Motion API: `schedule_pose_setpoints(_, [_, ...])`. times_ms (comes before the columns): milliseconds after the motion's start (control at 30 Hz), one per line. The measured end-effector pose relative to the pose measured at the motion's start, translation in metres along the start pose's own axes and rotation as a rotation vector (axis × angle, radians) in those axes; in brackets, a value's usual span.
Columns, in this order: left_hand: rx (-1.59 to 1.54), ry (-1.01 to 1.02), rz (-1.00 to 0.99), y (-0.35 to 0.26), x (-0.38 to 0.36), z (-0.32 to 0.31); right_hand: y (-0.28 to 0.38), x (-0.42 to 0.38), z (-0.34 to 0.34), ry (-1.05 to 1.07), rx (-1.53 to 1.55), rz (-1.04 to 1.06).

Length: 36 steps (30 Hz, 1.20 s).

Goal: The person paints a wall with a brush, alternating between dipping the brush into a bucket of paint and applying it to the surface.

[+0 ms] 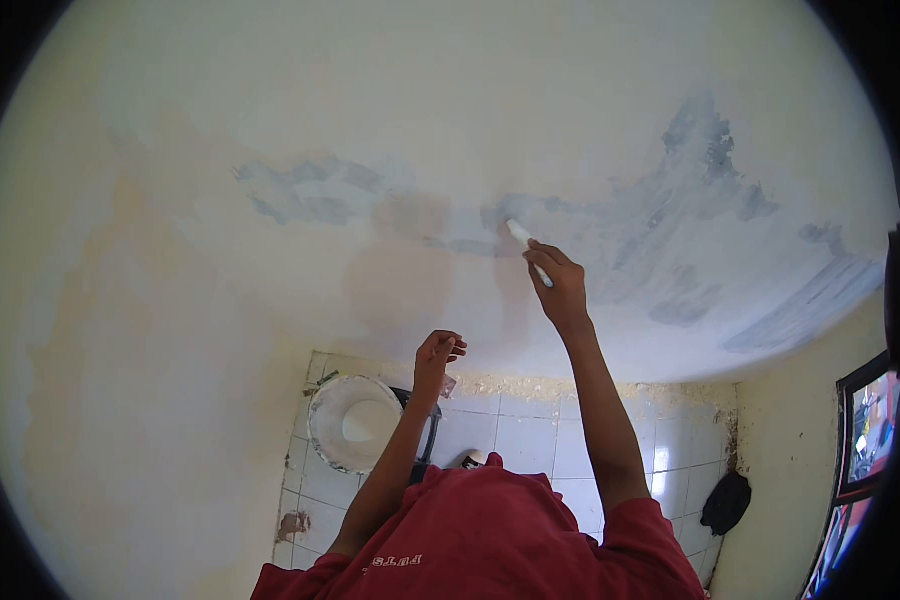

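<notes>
Plainly, what matters most in space is how the white tool stands to the wall: its far end points up and a little left at a grey patch, seeming to meet the surface just at the patch's lower edge, though whether it truly touches cannot be told from this angle. The tool's long axis slants, running from that upper left end down and right through the fingers, with its other end showing below them. The right hand is the nearer one, in fact the one that has it; the grip is closed on the shaft, thumb and fingers pinching it about midway, the arm stretched up and forward. Lower down and to the left, well apart from the tool, the left hand hangs in front of the wall with its fingers loosely curled and nothing visible between them. Near that arm, a whitish bucket stands on the tiled floor, close to the foot of the wall, with a dark object just beside it, partly hidden by the forearm. More grey smears spread over the wall to both sides, and a black bundle lies on the floor far to the right.
</notes>
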<state>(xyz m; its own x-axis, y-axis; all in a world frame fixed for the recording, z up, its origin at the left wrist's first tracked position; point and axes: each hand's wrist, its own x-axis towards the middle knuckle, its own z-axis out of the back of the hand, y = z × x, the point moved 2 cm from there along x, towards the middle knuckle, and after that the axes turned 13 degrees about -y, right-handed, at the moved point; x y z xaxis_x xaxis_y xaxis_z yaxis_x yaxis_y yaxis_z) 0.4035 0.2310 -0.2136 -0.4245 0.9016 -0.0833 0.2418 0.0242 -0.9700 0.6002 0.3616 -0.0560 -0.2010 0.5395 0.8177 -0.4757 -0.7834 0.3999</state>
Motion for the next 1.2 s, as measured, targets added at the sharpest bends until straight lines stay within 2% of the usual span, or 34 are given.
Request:
schedule_pose_setpoints(67, [-0.027,-0.009,0.011,-0.002,0.001,-0.001,0.019,0.004,0.009,-0.134,0.014,0.043])
schedule_pose_setpoints(100, [-0.053,-0.018,0.022,-0.002,0.0,-0.001,0.021,0.003,0.008,-0.132,0.013,0.044])
schedule_pose_setpoints(200, [-0.021,-0.009,0.017,-0.005,0.001,-0.004,0.015,-0.004,-0.006,0.06,0.065,-0.028])
schedule_pose_setpoints(333, [0.0,0.028,-0.008,-0.007,0.002,-0.006,0.001,-0.007,-0.021,0.139,0.017,-0.025])
schedule_pose_setpoints(400, [-0.01,0.017,-0.02,-0.011,0.002,-0.007,0.002,0.003,-0.008,-0.089,0.064,0.006])
schedule_pose_setpoints(433, [-0.01,0.02,-0.024,-0.012,0.002,-0.007,0.006,0.006,-0.002,-0.093,0.062,0.009])
schedule_pose_setpoints(533, [-0.036,-0.02,-0.008,-0.014,0.004,-0.006,0.024,0.016,0.027,-0.376,0.042,-0.043])
schedule_pose_setpoints(633, [-0.076,-0.041,0.019,-0.011,0.004,-0.006,0.024,0.014,0.03,-0.326,0.164,-0.12])
schedule_pose_setpoints(767, [-0.033,-0.008,0.007,-0.01,0.005,-0.01,0.009,0.009,0.025,-0.334,0.174,-0.157])
schedule_pose_setpoints(867, [-0.03,-0.013,0.004,-0.016,0.005,-0.011,0.002,0.008,0.049,-0.573,0.107,-0.179])
schedule_pose_setpoints(1033, [-0.069,-0.031,0.014,-0.015,0.007,-0.013,0.01,0.002,0.059,-0.495,0.2,-0.264])
schedule_pose_setpoints(1100, [-0.063,-0.004,-0.005,-0.012,0.008,-0.016,0.006,0.003,0.049,-0.336,0.279,-0.388])
schedule_pose_setpoints(1167, [-0.055,0.016,-0.001,-0.014,0.005,-0.021,-0.006,-0.001,0.044,-0.352,0.254,-0.339])
schedule_pose_setpoints(1200, [-0.052,0.03,-0.004,-0.018,0.005,-0.023,-0.013,-0.001,0.048,-0.439,0.221,-0.306])
